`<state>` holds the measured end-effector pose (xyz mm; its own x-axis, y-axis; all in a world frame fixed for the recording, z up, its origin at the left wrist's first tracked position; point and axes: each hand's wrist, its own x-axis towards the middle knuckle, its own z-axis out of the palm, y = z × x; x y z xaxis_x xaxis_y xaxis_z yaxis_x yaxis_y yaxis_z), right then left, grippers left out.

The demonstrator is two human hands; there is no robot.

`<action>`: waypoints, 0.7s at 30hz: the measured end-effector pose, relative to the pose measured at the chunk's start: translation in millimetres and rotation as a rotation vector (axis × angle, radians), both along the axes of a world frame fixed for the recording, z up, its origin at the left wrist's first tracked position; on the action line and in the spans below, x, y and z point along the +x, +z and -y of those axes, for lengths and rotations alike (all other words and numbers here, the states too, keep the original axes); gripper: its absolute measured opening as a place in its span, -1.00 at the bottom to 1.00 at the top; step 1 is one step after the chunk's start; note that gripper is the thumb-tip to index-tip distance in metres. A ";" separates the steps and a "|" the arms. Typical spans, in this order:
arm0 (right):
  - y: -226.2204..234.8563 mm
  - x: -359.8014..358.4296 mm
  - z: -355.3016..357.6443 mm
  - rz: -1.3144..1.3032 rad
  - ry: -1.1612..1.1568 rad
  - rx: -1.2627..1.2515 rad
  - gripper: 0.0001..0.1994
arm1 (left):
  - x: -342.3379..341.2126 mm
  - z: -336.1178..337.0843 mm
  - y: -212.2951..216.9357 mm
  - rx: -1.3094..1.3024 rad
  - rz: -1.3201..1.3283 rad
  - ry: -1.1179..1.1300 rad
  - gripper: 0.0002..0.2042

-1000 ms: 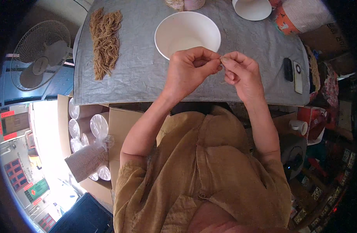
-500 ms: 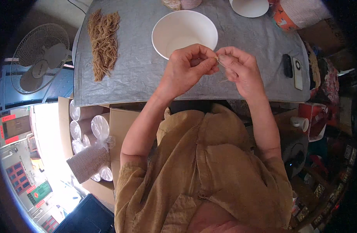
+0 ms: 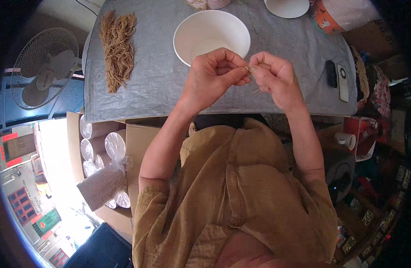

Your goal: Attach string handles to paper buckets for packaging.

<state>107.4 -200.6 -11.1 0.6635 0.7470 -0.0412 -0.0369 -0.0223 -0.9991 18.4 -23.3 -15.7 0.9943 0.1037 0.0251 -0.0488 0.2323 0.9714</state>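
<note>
Pinching one thin tan fibre strand between them, left hand and right hand meet just below the white bowl. Left of that bowl lies a tan fibre bundle.

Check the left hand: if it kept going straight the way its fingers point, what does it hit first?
Likely the right hand. The left hand points rightward, its grip pinching a thin tan strand that the right hand's fingertips also hold, almost touching. The white bowl lies beyond them, off that line.

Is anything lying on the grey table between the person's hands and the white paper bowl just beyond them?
Nothing visible does. The left hand and right hand pinch a thin tan strand right at the near rim of the white paper bowl; the fingers overlap that rim.
</note>
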 end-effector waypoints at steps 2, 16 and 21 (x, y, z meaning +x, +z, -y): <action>-6.9 -0.5 -0.7 -0.218 -0.028 0.113 -0.86 | 0.9 0.2 -1.7 -0.032 0.019 -0.007 -0.94; 3.5 -3.4 -1.1 -0.123 -0.068 0.082 -0.74 | 0.5 -2.4 -3.7 -0.088 0.000 -0.012 -0.90; 4.8 -2.0 -2.1 -0.073 -0.044 0.060 -0.78 | 0.5 -1.6 -0.6 -0.047 0.010 -0.017 -0.90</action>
